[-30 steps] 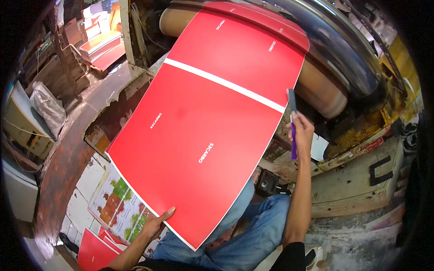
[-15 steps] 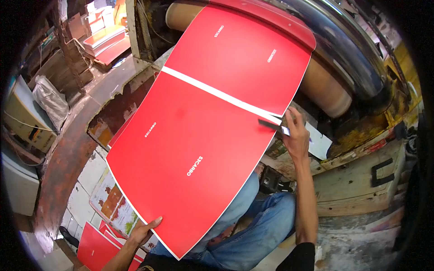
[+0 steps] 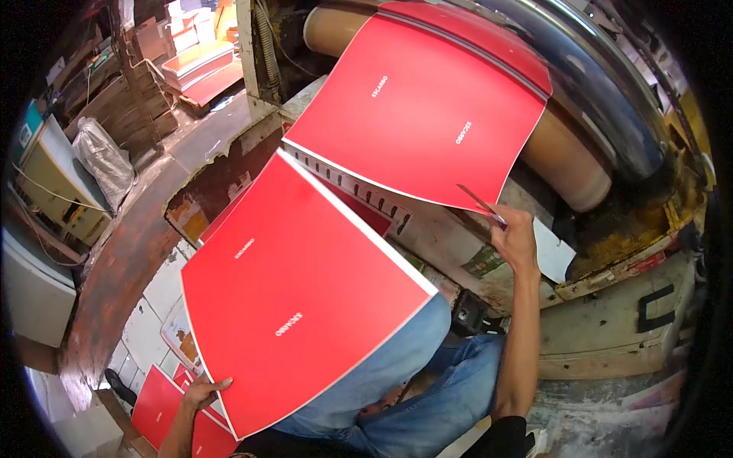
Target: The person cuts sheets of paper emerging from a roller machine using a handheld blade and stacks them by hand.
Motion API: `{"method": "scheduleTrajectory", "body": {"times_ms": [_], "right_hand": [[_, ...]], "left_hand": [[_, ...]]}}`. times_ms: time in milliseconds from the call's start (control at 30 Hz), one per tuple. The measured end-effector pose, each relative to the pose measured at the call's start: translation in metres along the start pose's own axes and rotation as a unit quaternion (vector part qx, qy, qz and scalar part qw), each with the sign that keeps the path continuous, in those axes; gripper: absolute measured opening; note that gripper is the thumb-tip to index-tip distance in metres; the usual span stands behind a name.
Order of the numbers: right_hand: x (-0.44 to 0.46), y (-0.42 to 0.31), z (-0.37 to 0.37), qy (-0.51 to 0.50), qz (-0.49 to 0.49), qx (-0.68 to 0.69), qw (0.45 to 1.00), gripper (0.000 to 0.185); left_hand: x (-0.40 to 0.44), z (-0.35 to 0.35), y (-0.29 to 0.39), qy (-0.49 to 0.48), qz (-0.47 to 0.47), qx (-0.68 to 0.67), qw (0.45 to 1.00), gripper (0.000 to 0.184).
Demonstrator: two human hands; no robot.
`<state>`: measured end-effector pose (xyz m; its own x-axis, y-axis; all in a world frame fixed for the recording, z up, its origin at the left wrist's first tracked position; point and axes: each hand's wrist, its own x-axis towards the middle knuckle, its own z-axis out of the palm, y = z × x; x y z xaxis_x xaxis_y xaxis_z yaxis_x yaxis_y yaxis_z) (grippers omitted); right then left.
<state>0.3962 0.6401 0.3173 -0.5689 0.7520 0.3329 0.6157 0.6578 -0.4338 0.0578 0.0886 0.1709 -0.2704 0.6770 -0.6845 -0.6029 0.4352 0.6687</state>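
Note:
Two red sheets with white edges and small white lettering lie apart, with a wedge-shaped gap between them. The lower sheet (image 3: 298, 298) slants over my legs, and my left hand (image 3: 205, 391) pinches its lower left edge. The upper sheet (image 3: 427, 114) hangs from the rollers, its free edge toward me. My right hand (image 3: 515, 233) is closed around a thin dark blade (image 3: 477, 200) at the lower right corner of the upper sheet. Whether its fingers also grip that corner is unclear.
A shiny metal roller (image 3: 595, 69) and a brown roller (image 3: 569, 172) stand behind the upper sheet. More red sheets (image 3: 164, 408) lie on the floor at lower left. A stack of sheets (image 3: 198, 65) sits at upper left. A beige panel with a black handle (image 3: 611, 328) is at right.
The single red sheet has parted along the white band. The lower piece has moved down and left with my left hand. My right hand and the blade are now at the upper sheet's corner.

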Motion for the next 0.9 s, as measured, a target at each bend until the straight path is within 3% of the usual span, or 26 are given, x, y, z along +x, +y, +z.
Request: {"method": "scheduleTrajectory", "body": {"times_ms": [133,233,333,400,600,667,700,733,800,833,867,900], "right_hand": [[-0.009,-0.007,0.014,-0.009,0.001,0.011,1.0,0.028],[-0.012,-0.014,0.017,-0.026,-0.049,0.016,0.998,0.028],[-0.021,-0.034,0.01,-0.037,-0.072,0.003,0.997,0.029],[-0.027,-0.041,0.008,-0.052,-0.06,0.034,0.996,0.028],[-0.041,-0.045,0.012,-0.061,-0.038,0.048,0.996,0.025],[-0.042,-0.048,0.011,-0.07,-0.028,0.055,0.996,0.025],[-0.043,-0.049,0.011,-0.078,-0.018,0.063,0.995,0.024],[-0.044,-0.05,0.011,-0.077,-0.015,0.065,0.995,0.024],[-0.046,-0.051,0.011,-0.066,-0.034,0.076,0.994,0.023],[-0.046,-0.054,0.01,-0.067,-0.033,0.079,0.994,0.023],[-0.046,-0.057,0.008,-0.076,-0.028,0.076,0.994,0.023],[-0.046,-0.06,0.007,-0.086,-0.023,0.072,0.993,0.022]], "left_hand": [[0.014,-0.026,-0.004,0.066,-0.04,0.006,0.997,0.058],[0.076,-0.038,-0.025,0.102,0.023,0.023,0.994,0.06],[0.121,0.017,0.005,0.133,0.005,0.095,0.986,0.06],[0.146,0.056,0.014,0.151,0.068,0.08,0.983,0.049],[0.255,0.059,-0.009,0.179,0.01,0.12,0.977,0.037],[0.269,0.069,-0.012,0.224,0.022,0.052,0.973,0.036],[0.259,0.081,-0.003,0.214,0.031,0.015,0.976,0.05],[0.248,0.099,0.0,0.214,0.031,0.019,0.976,0.05],[0.23,0.126,-0.002,0.292,0.294,0.117,0.902,0.083],[0.236,0.12,-0.009,0.314,0.305,0.257,0.862,0.121],[0.24,0.118,-0.022,0.316,0.304,0.257,0.861,0.121],[0.226,0.142,-0.022,0.327,0.226,0.441,0.805,0.126]]}}
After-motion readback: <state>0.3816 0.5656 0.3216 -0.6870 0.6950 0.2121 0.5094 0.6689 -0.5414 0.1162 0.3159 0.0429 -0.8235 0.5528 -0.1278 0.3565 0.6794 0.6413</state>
